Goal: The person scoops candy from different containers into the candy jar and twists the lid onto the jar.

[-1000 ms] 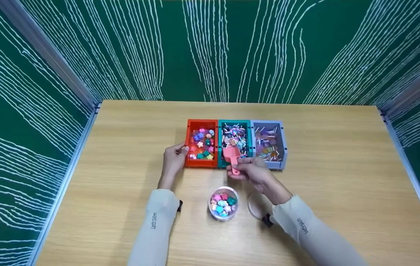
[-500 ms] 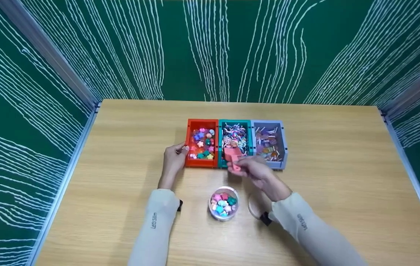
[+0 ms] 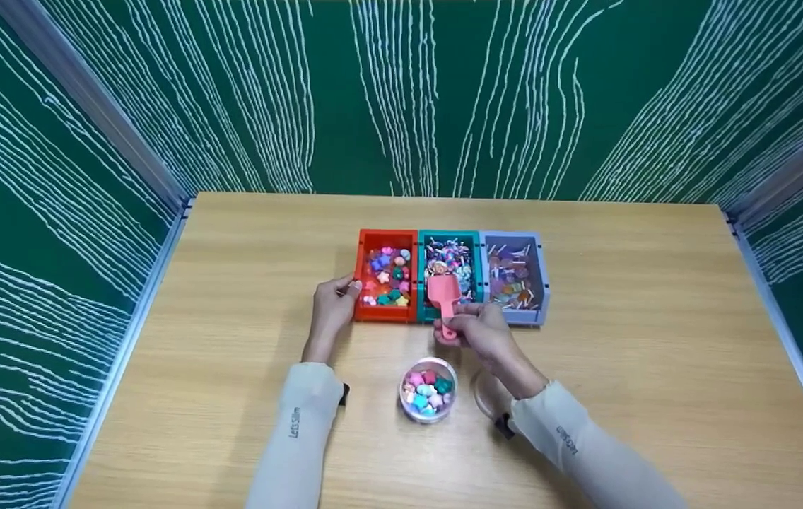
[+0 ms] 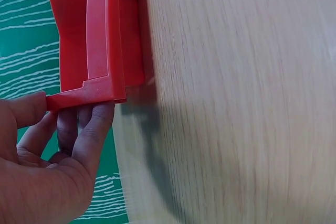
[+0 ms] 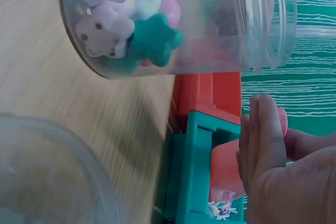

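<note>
In the head view my left hand (image 3: pixel 334 304) holds the outer side of the red bin (image 3: pixel 386 314). In the left wrist view the thumb lies on the bin's edge, with the fingers against the outside. My right hand (image 3: pixel 490 332) pinches a pink scoop (image 3: pixel 444 290) by its handle, and its blade is over the front part of the teal bin (image 3: pixel 430 315). Small multicoloured lollipop-shaped pieces (image 3: pixel 447 254) fill that bin. Star-shaped beads (image 3: pixel 382 276) lie in the red one. The right wrist view shows the scoop's blade (image 5: pixel 226 169) partly within the teal bin's walls.
A lilac bin (image 3: pixel 545 297) with stick-shaped pieces adjoins the teal one on the right. Nearer the person stands a clear jar (image 3: pixel 401 406) holding colourful star beads. Right of it, a round clear lid (image 3: pixel 481 406) lies on the wooden table (image 3: pixel 656 339), partly under the right forearm.
The scoop dipped into the teal bin, then its blade came up and levelled. My right wrist has shifted slightly left. The left hand keeps its hold on the red bin.
</note>
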A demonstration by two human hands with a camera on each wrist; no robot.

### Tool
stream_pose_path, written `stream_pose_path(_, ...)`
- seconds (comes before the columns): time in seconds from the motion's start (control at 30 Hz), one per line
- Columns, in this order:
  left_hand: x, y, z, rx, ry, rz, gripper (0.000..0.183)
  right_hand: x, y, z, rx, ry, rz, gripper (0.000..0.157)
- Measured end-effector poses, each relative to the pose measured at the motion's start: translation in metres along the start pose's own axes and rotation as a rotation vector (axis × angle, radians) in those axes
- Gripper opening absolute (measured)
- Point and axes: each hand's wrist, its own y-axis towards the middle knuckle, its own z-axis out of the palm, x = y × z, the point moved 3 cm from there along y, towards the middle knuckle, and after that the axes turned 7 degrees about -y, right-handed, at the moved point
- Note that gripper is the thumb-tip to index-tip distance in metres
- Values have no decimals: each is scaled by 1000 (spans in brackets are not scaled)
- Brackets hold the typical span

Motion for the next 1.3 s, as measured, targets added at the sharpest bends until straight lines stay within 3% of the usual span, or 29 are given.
stream_pose_path(0.1, 0, -1, 0, 0, -6, -1, 31, 0, -3, -3, 39, 37, -9, 34)
stream_pose_path(0.3, -1, -1, -2, -6, -8, -6, 31, 6, -12, -13, 181, 249, 55, 34)
stream_pose_path(0.53, 1, 0, -3, 2, -4, -7, 32, 14, 1, -7, 159, 305, 93, 25)
stream_pose_path(0.9, 0, 1, -2, 5, 0, -9, 32, 7, 6, 6, 64, 175, 11, 22)
stream_pose_path(1.1, 3, 1, -2, 8, 3, -6, 32, 1, 1, 1, 38, 100, -23, 36)
stream_pose_path(1.3, 1, 2, -2, 12, 4, 28, 31, 2, -4, -12, 46, 47, -36, 40)
